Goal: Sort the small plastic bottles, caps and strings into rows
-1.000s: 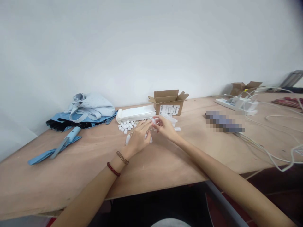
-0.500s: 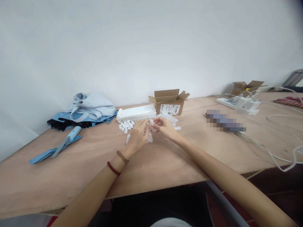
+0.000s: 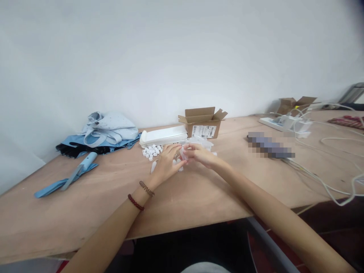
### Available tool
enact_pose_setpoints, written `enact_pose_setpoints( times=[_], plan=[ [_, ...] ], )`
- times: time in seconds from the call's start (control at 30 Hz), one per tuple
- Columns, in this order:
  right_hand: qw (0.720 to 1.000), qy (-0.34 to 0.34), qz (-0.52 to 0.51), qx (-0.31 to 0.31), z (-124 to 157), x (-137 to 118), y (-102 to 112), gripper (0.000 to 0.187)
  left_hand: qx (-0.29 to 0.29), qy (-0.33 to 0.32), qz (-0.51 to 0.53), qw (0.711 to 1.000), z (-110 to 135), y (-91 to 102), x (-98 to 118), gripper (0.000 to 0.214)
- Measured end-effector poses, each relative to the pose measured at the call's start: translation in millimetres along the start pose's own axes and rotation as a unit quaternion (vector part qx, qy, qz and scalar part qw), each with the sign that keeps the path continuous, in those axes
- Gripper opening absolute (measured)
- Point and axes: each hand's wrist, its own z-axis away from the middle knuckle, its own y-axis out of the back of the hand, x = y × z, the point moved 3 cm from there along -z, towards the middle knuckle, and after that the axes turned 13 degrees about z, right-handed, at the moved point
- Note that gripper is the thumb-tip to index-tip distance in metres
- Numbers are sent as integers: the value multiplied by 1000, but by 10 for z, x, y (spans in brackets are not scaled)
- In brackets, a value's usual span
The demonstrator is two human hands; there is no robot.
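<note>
My left hand (image 3: 166, 165) and my right hand (image 3: 200, 154) meet over the middle of the wooden table (image 3: 93, 201). Together they pinch a small clear plastic tube (image 3: 183, 154) between their fingertips. More clear tubes (image 3: 153, 167) lie on the table under and beside the hands. A heap of small white caps (image 3: 152, 151) sits just behind my left hand. A stack of flat white packets (image 3: 163, 135) lies behind the caps.
An open cardboard box (image 3: 203, 123) stands at the back. Blue fabric and a bag (image 3: 105, 132) lie at the back left, a folded blue umbrella (image 3: 71, 176) nearer. White cables (image 3: 327, 182), a power strip (image 3: 281, 123) and another box (image 3: 295, 104) are at the right.
Both hands have lowered slightly towards the table, still together on the small tube; my right hand has turned flatter.
</note>
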Motion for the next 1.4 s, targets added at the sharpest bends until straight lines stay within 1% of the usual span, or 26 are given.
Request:
enact_pose_setpoints(
  times=[0.1, 0.17, 0.27, 0.33, 0.73, 0.9, 1.03, 1.1, 1.2, 1.4],
  plan=[
    [992, -22, 118, -27, 19, -10, 48, 10, -23, 10, 10, 1000, 15, -33, 0, 42],
    [983, -33, 177, -41, 29, -9, 85, 9, -38, 27, 16, 999, 33, -58, -11, 43],
    [966, -40, 250, -50, 28, 9, 128, 9, -57, 61, 15, 996, 61, -92, -35, 44],
    [958, -48, 277, -56, 21, 30, 136, 10, -66, 76, 12, 995, 75, -110, -47, 42],
    [949, -83, 292, -87, -54, 159, 87, 11, -99, 102, 13, 990, 92, -159, -70, 41],
    [942, -76, 311, -100, -72, 181, 88, 9, -111, 109, 17, 988, 104, -158, -67, 40],
    [936, -57, 328, -113, -78, 188, 84, 15, -120, 117, 9, 986, 112, -158, -84, 42],
    [937, -40, 331, -106, -80, 190, 81, 16, -130, 120, 8, 984, 119, -164, -97, 43],
    [940, -25, 328, -91, -80, 192, 76, 12, -142, 125, 8, 982, 129, -173, -112, 44],
    [942, -29, 326, -69, -72, 182, 72, 8, -146, 125, 7, 981, 132, -168, -107, 49]
  ],
)
